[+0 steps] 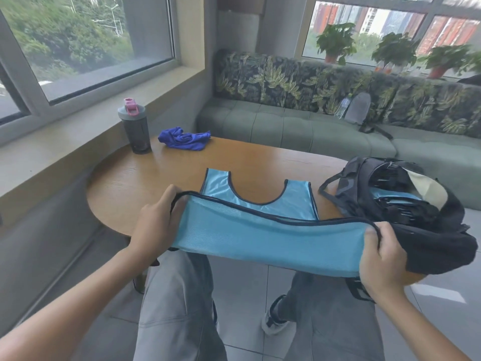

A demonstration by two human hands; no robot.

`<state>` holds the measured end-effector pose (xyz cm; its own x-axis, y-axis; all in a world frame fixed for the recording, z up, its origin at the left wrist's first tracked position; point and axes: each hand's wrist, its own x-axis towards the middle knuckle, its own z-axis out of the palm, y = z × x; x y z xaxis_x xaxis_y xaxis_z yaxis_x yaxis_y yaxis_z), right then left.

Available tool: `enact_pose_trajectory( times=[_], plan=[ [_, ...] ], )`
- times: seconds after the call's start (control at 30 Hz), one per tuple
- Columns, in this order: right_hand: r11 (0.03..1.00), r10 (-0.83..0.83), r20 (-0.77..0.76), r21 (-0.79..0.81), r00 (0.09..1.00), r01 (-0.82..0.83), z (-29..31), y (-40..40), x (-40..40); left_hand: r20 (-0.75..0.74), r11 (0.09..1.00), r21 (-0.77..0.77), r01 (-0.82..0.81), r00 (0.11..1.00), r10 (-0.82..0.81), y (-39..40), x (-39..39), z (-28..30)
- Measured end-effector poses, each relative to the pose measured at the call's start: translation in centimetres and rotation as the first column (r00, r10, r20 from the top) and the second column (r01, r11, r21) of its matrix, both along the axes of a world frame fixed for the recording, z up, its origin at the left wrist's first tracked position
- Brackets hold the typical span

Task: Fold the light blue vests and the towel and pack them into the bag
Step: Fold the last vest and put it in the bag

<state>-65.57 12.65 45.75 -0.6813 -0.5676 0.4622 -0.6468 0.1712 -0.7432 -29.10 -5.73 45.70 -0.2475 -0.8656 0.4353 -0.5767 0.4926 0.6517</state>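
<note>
Both hands, left hand (pixel 156 225) and right hand (pixel 382 256), grip the ends of a light blue vest (pixel 270 243), stretched over the table's near edge (pixel 114 220); the bag (pixel 406 204) sits at its right edge, the towel (pixel 184 138) at its far edge.

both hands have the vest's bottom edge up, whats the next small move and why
Probably carry the hem forward onto the shoulder straps, folding the light blue vest in half: left hand and right hand each pinch a corner, and its top lies flat on the table.
</note>
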Motion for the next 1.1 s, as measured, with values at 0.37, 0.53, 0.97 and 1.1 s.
enact_pose_trajectory(
  times=[0.37, 0.53, 0.97, 1.1],
  plan=[
    [0.989, 0.113, -0.227, 0.12, 0.967, -0.087, 0.5, -3.5, -3.1, 0.034, 0.995, 0.099, 0.004, 0.999, -0.007, -5.1, -2.3, 0.6],
    [0.984, 0.101, -0.179, 0.161, 0.979, -0.072, -0.7, -7.3, -4.9, 0.069, 0.984, 0.176, -0.004, 0.998, -0.008, -9.6, -4.0, -0.9],
    [0.954, 0.108, -0.104, 0.289, 0.989, -0.074, -2.7, -21.4, -11.2, 0.25, 0.964, 0.249, -0.092, 0.968, 0.028, -22.8, -9.8, -4.0],
    [0.863, 0.113, -0.036, 0.498, 0.993, -0.08, -7.6, -25.1, -12.7, 0.413, 0.932, 0.34, -0.129, 0.911, -0.024, -26.2, -11.3, -8.5]
  ],
)
